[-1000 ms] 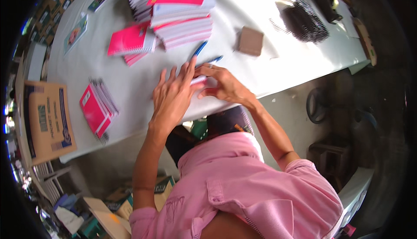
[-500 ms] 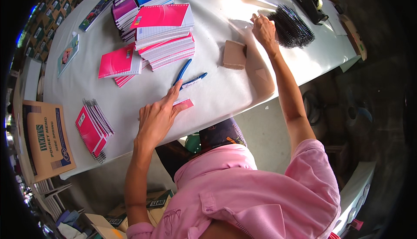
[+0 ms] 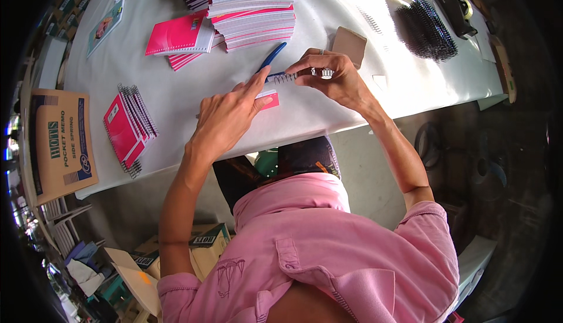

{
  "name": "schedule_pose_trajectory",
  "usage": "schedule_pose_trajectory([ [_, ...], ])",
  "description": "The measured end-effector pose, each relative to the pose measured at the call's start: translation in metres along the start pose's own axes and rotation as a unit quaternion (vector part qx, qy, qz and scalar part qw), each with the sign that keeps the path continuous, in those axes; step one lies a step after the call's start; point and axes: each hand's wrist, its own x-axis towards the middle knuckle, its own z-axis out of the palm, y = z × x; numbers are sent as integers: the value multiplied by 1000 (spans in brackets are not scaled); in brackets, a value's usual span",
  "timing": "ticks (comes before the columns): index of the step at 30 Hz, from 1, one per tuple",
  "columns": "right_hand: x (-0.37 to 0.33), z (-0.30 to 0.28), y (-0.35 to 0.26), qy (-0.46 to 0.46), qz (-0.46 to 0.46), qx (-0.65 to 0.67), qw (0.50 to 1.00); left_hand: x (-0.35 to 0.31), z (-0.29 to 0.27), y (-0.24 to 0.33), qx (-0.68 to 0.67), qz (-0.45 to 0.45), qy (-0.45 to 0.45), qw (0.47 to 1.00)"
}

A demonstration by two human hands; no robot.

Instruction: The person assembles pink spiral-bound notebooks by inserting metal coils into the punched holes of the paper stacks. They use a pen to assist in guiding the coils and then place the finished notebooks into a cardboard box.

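A dark wire spiral coil point(image 3: 284, 79) is pinched between the thumb and fingers of my right hand point(image 3: 335, 78), its free end near my left fingertips. My left hand point(image 3: 227, 116) grips a small pink-covered notebook point(image 3: 270, 100) on the table, most of it hidden under the palm and fingers. Just beyond both hands lie blue-handled pliers point(image 3: 273, 56), partly covered. A brown block point(image 3: 350, 46) sits behind my right hand. Over to the right is a heap of dark wire coils point(image 3: 427, 32).
Pink notebooks stand in a tall stack point(image 3: 255, 21), with a smaller pile point(image 3: 176, 34) on its left. Spiral-bound pink notebooks point(image 3: 123, 126) lie near the front left edge. A cardboard box point(image 3: 63, 147) is at far left, a black tape dispenser point(image 3: 454, 12) at back right.
My right hand has come from the coil heap toward my left hand, bringing one spiral coil. The view has shifted; my left hand stays at the small notebook.
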Motion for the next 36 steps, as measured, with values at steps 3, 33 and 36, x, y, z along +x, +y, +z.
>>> schedule_pose_trajectory([
  [3, 3, 3, 3, -35, -23, 49, 998, 0, -1, -2, 6, 8, -5, 1000],
  [33, -2, 9, -8, 56, -130, -132, 981, 1, 2, -8, -2, 1, -8, 1000],
  [36, -13, 6, -11, 14, 25, 1, 1000, -2, 2, -7, -6, -7, -15, 1000],
])
